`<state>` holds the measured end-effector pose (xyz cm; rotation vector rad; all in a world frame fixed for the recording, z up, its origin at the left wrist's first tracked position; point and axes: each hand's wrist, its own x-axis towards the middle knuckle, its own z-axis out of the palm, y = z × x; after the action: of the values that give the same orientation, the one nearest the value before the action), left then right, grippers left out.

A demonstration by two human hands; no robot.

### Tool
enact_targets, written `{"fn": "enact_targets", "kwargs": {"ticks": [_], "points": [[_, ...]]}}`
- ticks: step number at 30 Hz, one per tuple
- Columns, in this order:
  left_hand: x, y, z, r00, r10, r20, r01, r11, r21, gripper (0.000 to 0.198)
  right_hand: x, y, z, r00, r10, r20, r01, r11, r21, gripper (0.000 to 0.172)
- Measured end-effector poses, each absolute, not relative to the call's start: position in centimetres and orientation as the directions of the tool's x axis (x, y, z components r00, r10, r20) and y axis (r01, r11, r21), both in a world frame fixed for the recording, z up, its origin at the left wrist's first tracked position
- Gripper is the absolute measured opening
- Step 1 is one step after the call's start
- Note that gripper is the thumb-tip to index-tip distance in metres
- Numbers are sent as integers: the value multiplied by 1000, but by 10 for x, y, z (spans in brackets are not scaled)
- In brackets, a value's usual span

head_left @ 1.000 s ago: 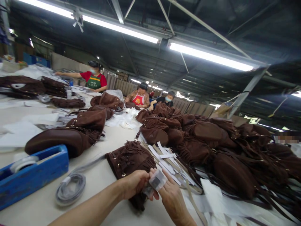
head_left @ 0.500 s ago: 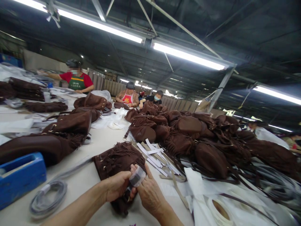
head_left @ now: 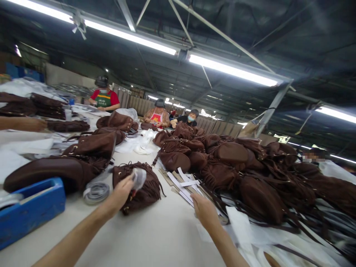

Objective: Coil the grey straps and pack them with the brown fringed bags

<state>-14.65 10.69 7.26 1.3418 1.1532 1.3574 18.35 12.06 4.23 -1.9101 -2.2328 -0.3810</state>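
My left hand [head_left: 124, 193] is closed on a plastic-wrapped piece [head_left: 139, 178], greyish and clear, whose contents I cannot make out. It is over a dark brown fringed bag [head_left: 148, 188] that lies on the pale table, with metal eyelets along its left edge. To the right of this bag, my right hand [head_left: 205, 210] is stretched out and holds nothing visible. Its fingertips are at the near end of a loose stack of white and tan strips [head_left: 182, 185]; whether they touch the strips I cannot tell.
A heap of brown bags [head_left: 230, 155] rises behind the strips. At left are a blue tape dispenser [head_left: 41, 207], a grey coiled strap [head_left: 96, 193] and more bags [head_left: 83, 159]. White sheeting [head_left: 244, 226] lies at right. Co-workers [head_left: 107, 98] sit across the table.
My hands have come apart. The left has moved up and left with the plastic-wrapped piece; the right has moved to the strips. The fringed bag and the coiled strap have shifted.
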Motion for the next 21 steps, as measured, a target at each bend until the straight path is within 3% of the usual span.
{"fn": "enact_targets", "kwargs": {"ticks": [5,10,21], "points": [[-110,102,30,142,982,123,139,-143,980,28,156,152,42,-126,967,223,989,106,103,29],[-114,108,28,163,986,-36,-30,41,999,37,124,186,39,-170,963,208,984,152,98,28],[-116,107,31,167,985,-43,-62,54,997,43,93,236,25,-198,975,102,966,176,188,17]]}}
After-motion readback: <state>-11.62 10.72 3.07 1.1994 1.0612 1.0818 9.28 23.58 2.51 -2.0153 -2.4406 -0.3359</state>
